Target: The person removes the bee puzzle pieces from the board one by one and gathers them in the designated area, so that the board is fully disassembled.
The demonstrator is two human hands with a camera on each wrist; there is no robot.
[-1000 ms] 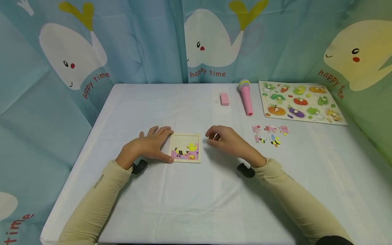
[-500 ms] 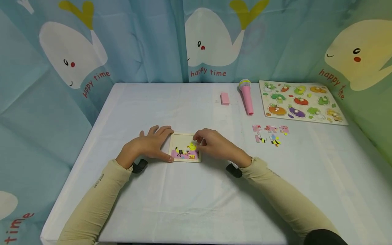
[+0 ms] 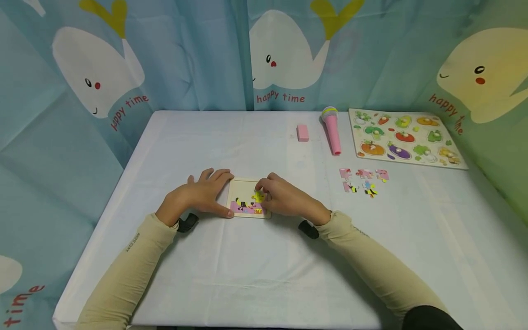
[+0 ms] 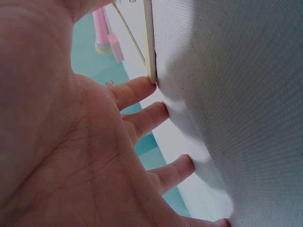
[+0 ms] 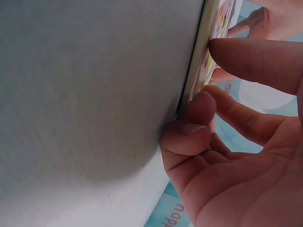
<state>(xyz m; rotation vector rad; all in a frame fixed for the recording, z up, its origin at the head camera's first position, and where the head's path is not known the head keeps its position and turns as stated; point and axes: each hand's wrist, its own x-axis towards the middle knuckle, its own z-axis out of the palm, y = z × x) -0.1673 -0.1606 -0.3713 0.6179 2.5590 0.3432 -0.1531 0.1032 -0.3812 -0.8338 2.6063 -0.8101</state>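
A small square wooden puzzle tray (image 3: pixel 243 185) lies on the table. Several fitted pieces (image 3: pixel 243 208) show pink, black and yellow along its lower part and right side. My left hand (image 3: pixel 202 195) is spread at the tray's left edge, its index fingertip and thumb against the frame. In the left wrist view, the other fingertips rest on the cloth. At the tray's right side, my right hand (image 3: pixel 284 195) touches the puzzle with thumb and index finger, beside a yellow piece (image 3: pixel 257 196). Its other fingers bend near the tray's edge. No loose piece shows between its fingers.
Several loose puzzle pieces (image 3: pixel 365 174) lie right of the hands. Farther back are a pink block (image 3: pixel 303 133), a pink toy microphone (image 3: pixel 332 133) and a vegetable peg board (image 3: pixel 406 123). A whale-print curtain (image 3: pixel 206 55) stands behind the white-clothed table (image 3: pixel 198 142).
My right hand has moved left from beside the tray onto its right side, touching the puzzle there. The left hand has stayed on the tray's left edge.
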